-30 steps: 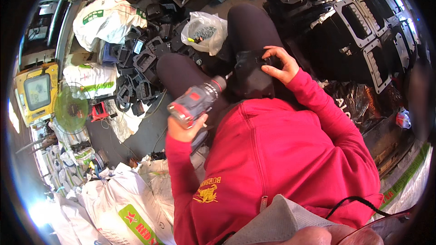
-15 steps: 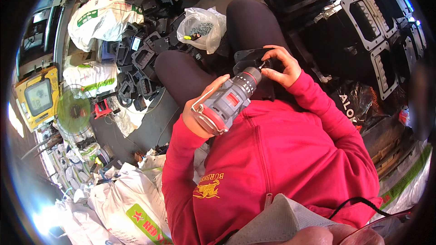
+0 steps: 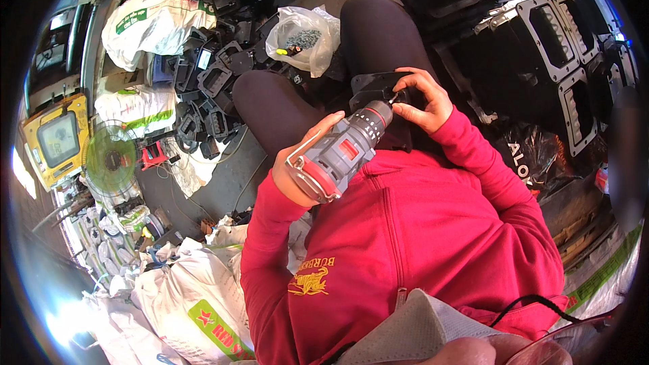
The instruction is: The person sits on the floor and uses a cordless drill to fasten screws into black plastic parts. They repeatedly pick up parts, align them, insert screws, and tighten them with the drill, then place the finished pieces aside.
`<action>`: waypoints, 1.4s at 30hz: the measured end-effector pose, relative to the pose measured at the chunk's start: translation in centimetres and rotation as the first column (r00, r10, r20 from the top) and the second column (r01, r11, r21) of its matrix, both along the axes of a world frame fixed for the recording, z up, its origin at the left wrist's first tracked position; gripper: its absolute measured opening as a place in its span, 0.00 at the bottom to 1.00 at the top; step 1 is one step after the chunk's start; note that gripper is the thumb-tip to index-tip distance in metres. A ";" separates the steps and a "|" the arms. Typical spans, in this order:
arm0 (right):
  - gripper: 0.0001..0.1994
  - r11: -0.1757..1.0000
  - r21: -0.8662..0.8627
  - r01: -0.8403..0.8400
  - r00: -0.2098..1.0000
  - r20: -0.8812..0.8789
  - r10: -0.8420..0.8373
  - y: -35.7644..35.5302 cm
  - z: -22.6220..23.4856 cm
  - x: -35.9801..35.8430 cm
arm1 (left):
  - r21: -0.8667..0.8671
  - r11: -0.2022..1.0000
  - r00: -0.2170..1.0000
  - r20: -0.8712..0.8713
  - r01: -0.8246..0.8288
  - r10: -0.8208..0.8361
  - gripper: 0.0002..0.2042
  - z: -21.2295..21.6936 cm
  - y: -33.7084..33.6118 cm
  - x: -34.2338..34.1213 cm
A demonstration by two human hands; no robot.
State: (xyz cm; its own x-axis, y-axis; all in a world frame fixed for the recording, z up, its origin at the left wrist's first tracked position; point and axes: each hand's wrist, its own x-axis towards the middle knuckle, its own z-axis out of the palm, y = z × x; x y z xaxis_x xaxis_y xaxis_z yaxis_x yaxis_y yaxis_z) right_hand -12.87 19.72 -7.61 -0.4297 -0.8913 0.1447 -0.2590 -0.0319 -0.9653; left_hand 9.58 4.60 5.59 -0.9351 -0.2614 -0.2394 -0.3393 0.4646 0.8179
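A grey and red cordless drill lies across my lap, pointing away and to the right. My left hand is wrapped round it from the left side. At the drill's tip, the thumb and forefinger of my right hand close round the bit; whatever small piece they pinch is too small to make out. Just beyond the chuck, a flat black plastic part rests between my thighs, partly hidden by the drill and my right fingers.
Beyond my knees stands a clear plastic bag of small metal screws. A heap of black plastic frames lies to the left, near a green fan. Stacked black housings fill the right. White sacks stand at the near left.
Both hands and the drill keep nearly the same pose, with the right fingers still at the bit. The view has shifted slightly.
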 end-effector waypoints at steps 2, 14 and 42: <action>0.17 1.000 0.005 0.001 1.000 0.004 -0.001 0.0 0.1 0.1 | 0.022 1.000 1.000 -0.007 -0.022 0.022 0.46 0.3 0.1 -0.1; 0.16 1.000 0.018 -0.006 1.000 0.001 0.006 0.0 0.4 0.1 | -0.065 0.997 0.993 0.098 -0.052 0.058 0.42 1.5 -0.2 -1.5; 0.22 0.990 0.134 -0.047 0.998 -0.021 0.050 -0.3 1.4 -0.1 | -0.152 0.981 0.979 0.180 0.120 -0.092 0.40 4.2 -0.4 -4.9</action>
State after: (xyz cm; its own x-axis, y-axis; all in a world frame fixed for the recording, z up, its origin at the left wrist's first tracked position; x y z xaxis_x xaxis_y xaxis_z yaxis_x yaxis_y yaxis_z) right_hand -12.93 19.42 -6.19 -0.3829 -0.9232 0.0331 -0.2840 0.0836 -0.9552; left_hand 4.67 4.21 9.80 -0.9081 -0.2112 -0.3614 -0.4096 0.6268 0.6628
